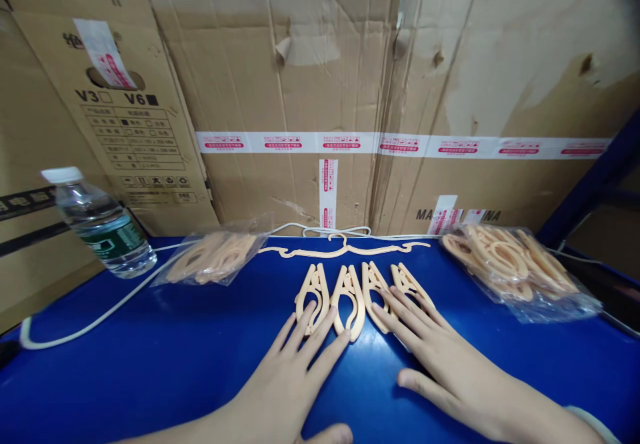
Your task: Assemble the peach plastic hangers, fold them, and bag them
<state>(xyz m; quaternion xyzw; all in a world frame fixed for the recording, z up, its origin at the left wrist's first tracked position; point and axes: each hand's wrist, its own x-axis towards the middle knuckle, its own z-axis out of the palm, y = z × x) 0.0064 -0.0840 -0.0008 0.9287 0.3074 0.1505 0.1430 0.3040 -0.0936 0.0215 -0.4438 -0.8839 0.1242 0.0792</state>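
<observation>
Several beige folding hangers, folded up, stand out in a row on the blue table (200, 337). My left hand (285, 377) lies with fingers spread, its fingertips touching the leftmost folded hanger (323, 297) and the second folded hanger (357, 317). Over the two on the right, my right hand (445, 354) is stretched out flat, fingers on the third folded hanger (369, 291) and the rightmost folded hanger (410, 281), partly hiding them. Behind the row lies an unfolded hanger (320, 253), its hook pointing away from me.
At left are a water bottle (117, 237) and a clear bag of folded hangers (215, 261). Another bag of hangers (505, 264) lies at right. A white cable (95, 324) crosses the left side. Cardboard boxes (280, 191) wall off the back; a blue frame (595, 171) stands right.
</observation>
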